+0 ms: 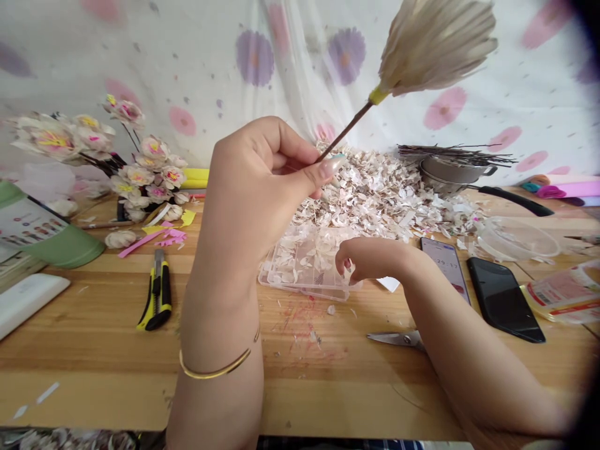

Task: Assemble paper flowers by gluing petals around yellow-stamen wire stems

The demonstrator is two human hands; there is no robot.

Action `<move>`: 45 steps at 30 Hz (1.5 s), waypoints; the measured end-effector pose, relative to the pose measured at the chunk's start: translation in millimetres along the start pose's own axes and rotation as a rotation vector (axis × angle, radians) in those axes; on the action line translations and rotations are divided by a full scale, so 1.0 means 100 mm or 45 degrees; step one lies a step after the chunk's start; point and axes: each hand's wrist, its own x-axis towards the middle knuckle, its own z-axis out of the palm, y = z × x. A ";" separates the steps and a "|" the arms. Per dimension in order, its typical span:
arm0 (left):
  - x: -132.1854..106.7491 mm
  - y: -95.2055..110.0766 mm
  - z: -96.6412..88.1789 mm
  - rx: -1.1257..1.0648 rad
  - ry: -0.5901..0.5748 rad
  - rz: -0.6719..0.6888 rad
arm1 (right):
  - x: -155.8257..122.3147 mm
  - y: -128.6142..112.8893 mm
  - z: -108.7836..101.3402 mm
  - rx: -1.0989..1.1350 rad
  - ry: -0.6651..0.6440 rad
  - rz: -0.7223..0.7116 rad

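A cloth printed with pink and purple flowers (187, 62) hangs behind a wooden tabletop (300, 350). A large heap of pale, pink-flecked petal scraps (384, 194) covers the back of the tabletop, and a steel pot (450, 172) with a black handle stands at its right edge, with a bundle of thin dark twigs (454, 153) lying across the top. Pale artificial flowers with pink and yellow centres (140, 175) stand at the left, near a yellow-and-black utility knife (157, 290) and strips of pink paper (169, 236). To the right lie a clear plastic bowl (518, 239), a black phone (506, 300) and a second phone with a lit screen (445, 265). Steel scissors (396, 339) lie partly under the right forearm.

The person's left hand (255, 181), with a gold bangle (218, 369) on the wrist, is raised above the tabletop. Its grip pinches a thin brown stem (347, 130) between thumb and fingers, holding it tilted up and to the right, and the stem ends in a pale petal flower head (434, 47) bound with yellow tape (378, 95). The right hand (370, 261) is nearest a clear compartment box of petals (300, 265), its fingers curled at the box; whether that grip pinches anything, the view does not show.
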 end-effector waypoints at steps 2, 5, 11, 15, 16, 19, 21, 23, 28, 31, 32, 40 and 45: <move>0.00 0.01 0.00 -0.006 0.000 -0.005 | 0.01 -0.01 0.01 0.002 -0.007 0.005; 0.00 0.02 0.01 -0.015 0.010 -0.017 | 0.00 0.00 0.01 0.001 -0.007 0.009; 0.01 0.02 0.00 -0.015 -0.012 -0.031 | -0.03 0.00 -0.01 0.017 0.010 0.008; 0.01 0.02 -0.01 0.014 -0.010 -0.071 | -0.06 -0.02 -0.02 0.071 0.002 0.006; 0.01 0.02 -0.01 0.020 -0.012 -0.074 | -0.07 -0.02 -0.01 0.088 -0.003 0.003; 0.01 0.03 -0.01 0.040 -0.004 -0.066 | -0.06 -0.04 -0.01 0.128 -0.022 -0.017; 0.00 0.03 -0.01 0.042 0.003 -0.057 | -0.05 -0.03 0.00 0.154 -0.011 -0.040; 0.01 0.03 -0.02 0.036 0.005 -0.055 | -0.06 -0.01 0.00 0.180 0.036 -0.074; 0.02 0.04 -0.04 0.021 -0.021 -0.070 | -0.14 -0.07 -0.05 0.203 0.182 -0.151; 0.02 0.05 -0.05 0.009 -0.009 -0.029 | -0.13 -0.22 -0.02 0.302 0.182 -0.337; 0.02 0.05 -0.05 0.003 -0.013 -0.027 | -0.11 -0.29 0.01 0.341 0.137 -0.406; 0.02 0.08 -0.06 0.001 0.024 -0.076 | 0.21 -0.62 0.33 0.297 0.012 -0.631; 0.03 0.07 -0.07 -0.035 0.015 -0.071 | 0.13 -0.55 0.22 0.371 0.027 -0.545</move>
